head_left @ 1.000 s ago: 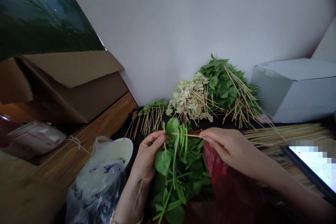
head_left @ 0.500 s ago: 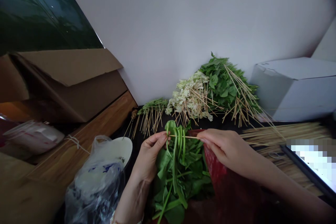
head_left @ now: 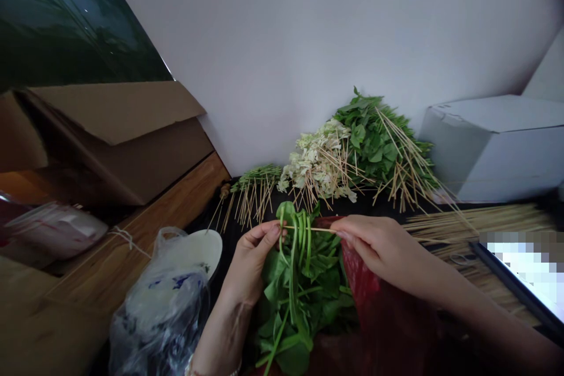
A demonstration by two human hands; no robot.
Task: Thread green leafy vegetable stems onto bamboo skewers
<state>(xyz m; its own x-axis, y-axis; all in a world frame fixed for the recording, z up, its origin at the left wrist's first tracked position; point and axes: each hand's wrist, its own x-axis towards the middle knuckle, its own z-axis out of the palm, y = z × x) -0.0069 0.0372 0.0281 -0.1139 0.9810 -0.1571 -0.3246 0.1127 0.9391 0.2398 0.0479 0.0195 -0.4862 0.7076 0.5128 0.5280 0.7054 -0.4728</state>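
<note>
One leaf stem (head_left: 281, 242): pinched in your left hand (head_left: 247, 258), at skewer's tip
Skewer (head_left: 321, 230): your right hand (head_left: 379, 247) grips it
Greens (head_left: 326, 282): stems across skewer, beside red bag (head_left: 359, 273)
Change: leaf stem closer in — likely pierced

Place: a food-preparation corner — home kitchen or small eatery, cannot tell which
Front: leafy greens (head_left: 328, 294) beside a red bag (head_left: 363, 282)
Along the wall (head_left: 308, 41): piles of skewered greens (head_left: 374, 138) and skewered pale leaves (head_left: 314, 158)
Right: bare sticks (head_left: 476, 224), lit screen (head_left: 524, 267), white box (head_left: 515, 158)
Left: open cardboard box (head_left: 141, 158), white bowl (head_left: 210, 247), clear plastic bag (head_left: 154, 317) — everyday clutter, no fitted workstation
</note>
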